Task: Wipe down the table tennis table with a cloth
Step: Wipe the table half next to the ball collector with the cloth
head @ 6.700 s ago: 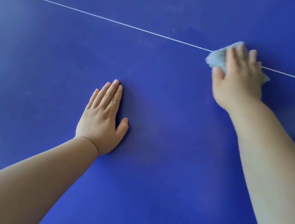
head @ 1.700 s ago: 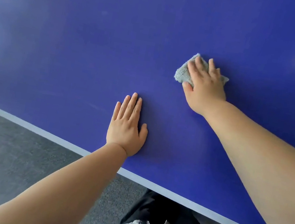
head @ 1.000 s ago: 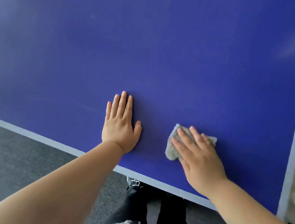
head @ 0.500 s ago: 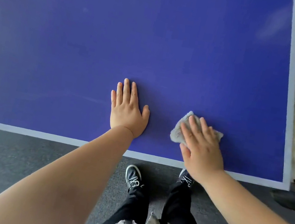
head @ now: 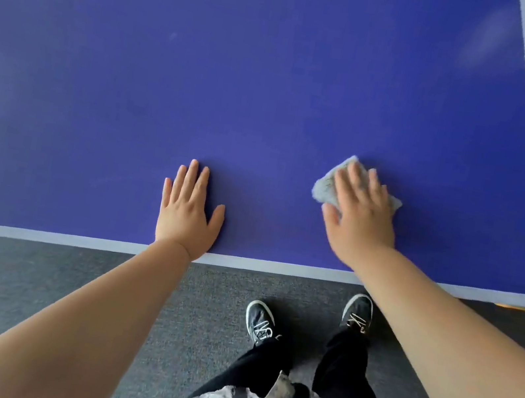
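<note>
Right of centre, the right hand [head: 360, 218] is pressing the cloth [head: 324, 185] under straight fingers, risking slippage, while the left hand [head: 188, 210] is lying flat-fingered on the table [head: 274, 79].

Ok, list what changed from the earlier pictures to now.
The right hand drew the cloth back from far out on the table to near its front edge, level with the left hand, then slid it right, away from that hand. Nothing was picked up or let go. Unchanged: the right hand presses flat on the cloth, and the left hand lies flat on the table.
</note>
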The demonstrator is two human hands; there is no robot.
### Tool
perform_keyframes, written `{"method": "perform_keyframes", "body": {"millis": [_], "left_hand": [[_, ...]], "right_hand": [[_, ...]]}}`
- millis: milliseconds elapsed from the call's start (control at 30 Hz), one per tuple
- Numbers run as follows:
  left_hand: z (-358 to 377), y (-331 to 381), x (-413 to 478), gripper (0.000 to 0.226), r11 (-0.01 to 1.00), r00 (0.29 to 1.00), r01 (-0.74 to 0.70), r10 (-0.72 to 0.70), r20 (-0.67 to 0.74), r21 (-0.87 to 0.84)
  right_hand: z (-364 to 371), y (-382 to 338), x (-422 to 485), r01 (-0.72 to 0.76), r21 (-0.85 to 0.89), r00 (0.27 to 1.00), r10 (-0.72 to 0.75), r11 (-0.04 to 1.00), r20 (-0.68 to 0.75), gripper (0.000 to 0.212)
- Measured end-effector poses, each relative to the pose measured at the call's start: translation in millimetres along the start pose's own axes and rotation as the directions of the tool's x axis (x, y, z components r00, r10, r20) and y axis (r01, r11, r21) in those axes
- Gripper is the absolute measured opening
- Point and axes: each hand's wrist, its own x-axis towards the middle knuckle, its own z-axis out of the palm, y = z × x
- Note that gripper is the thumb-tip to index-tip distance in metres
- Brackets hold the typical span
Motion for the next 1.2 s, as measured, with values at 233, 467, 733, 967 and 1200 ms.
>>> {"method": "perform_keyframes", "body": {"millis": [233, 467, 733, 967, 1200], "left_hand": [[3.0, -3.0, 0.0, 0.082, 1.000, 0.999, -0.002, 0.001, -0.054, -0.028], [8.2, -7.0, 1.2, 0.079, 0.998, 0.996, -0.012, 0.006, -0.087, -0.066], [6.6, -6.4, 0.6, 0.075, 0.996, 0.995, -0.015, 0.006, -0.100, -0.087], [12.2, -8.6, 0.8, 0.074, 0.997, 0.994, -0.014, 0.006, -0.110, -0.071], [8.5, -8.7, 2.6, 0.070, 0.995, 0.995, -0.013, 0.003, -0.097, -0.101]], "right_hand": [[31.5, -61.6, -68.1, 0.606, 0.040, 0.781, -0.603, 0.795, 0.162, 0.061], [1.5, -16.6, 47.6, -0.129, -0.045, 0.992, 0.129, 0.991, 0.010, 0.066], [43.9, -90.6, -51.7, 0.710, -0.022, 0.694, -0.695, 0.704, 0.188, 0.067], [3.6, -35.0, 90.4, -0.137, -0.065, 0.990, 0.139, 0.988, 0.018, 0.065], [41.8, -111.5, -1.6, 0.618, -0.033, 0.778, -0.606, 0.785, 0.162, 0.066]]}}
